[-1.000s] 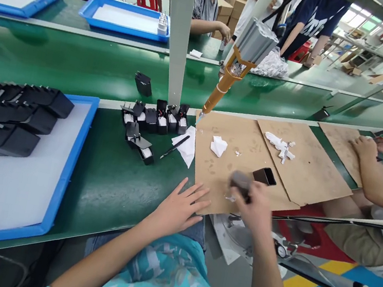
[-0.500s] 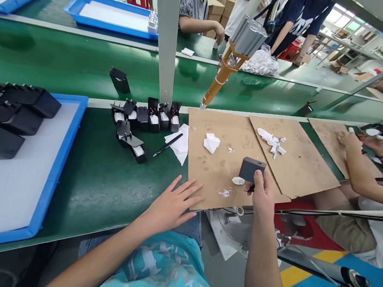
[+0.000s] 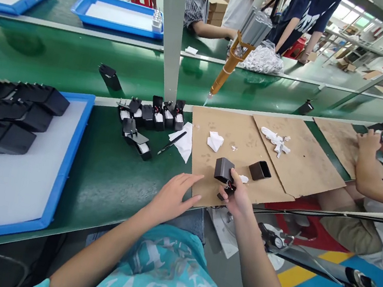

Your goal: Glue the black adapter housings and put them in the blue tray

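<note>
My right hand (image 3: 237, 197) is closed on a small black charger body (image 3: 224, 170), held just above the near edge of a brown cardboard sheet (image 3: 210, 164). An empty black shell (image 3: 260, 170) lies on the cardboard to its right, a white scrap beside it. My left hand (image 3: 172, 194) rests flat on the green bench (image 3: 111, 179) at the cardboard's left corner, fingers stretched out, holding nothing. A row of black charger parts (image 3: 152, 116) stands further back, with a black pen (image 3: 172, 142) on white paper.
A blue tray (image 3: 67, 151) at the left holds rows of black chargers (image 3: 0, 112). An orange glue nozzle (image 3: 223, 77) hangs over the cardboard's far edge beside a grey post (image 3: 173, 36). A co-worker's arms (image 3: 369, 165) are at the right; other people stand behind the conveyor.
My right hand has come left and toward me with the charger body, leaving the empty shell lying on the cardboard. My left hand has shifted slightly right.
</note>
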The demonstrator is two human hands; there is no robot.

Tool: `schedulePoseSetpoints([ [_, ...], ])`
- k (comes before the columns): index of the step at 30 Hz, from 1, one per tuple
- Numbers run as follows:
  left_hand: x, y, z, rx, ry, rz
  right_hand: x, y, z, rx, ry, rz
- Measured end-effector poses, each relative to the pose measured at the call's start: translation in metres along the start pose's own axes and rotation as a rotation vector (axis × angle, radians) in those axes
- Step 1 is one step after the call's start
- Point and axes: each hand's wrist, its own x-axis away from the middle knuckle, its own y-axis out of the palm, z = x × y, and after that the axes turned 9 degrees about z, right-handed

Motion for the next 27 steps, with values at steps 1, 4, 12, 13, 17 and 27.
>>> schedulePoseSetpoints([
  [1,-0.001,-0.001,0.0,0.004,-0.008,0.003,0.001,-0.001,0.001,0.014,-0.021,0.017],
  [4,-0.001,0.001,-0.002,-0.015,0.04,-0.025,0.006,-0.01,0.005,0.099,-0.194,0.156],
  [12,0.004,0.006,-0.006,-0.086,0.104,-0.105,0.012,-0.037,0.015,0.767,-0.766,0.366],
  [13,0.004,0.006,-0.006,-0.082,0.105,-0.103,0.012,-0.038,0.016,0.788,-0.816,0.398],
  [17,0.005,0.006,-0.006,-0.075,0.11,-0.093,0.008,-0.041,0.021,0.865,-0.818,0.343],
  [27,0.005,0.009,-0.009,-0.092,0.127,-0.093,0.001,-0.042,0.021,0.889,-0.799,0.394],
])
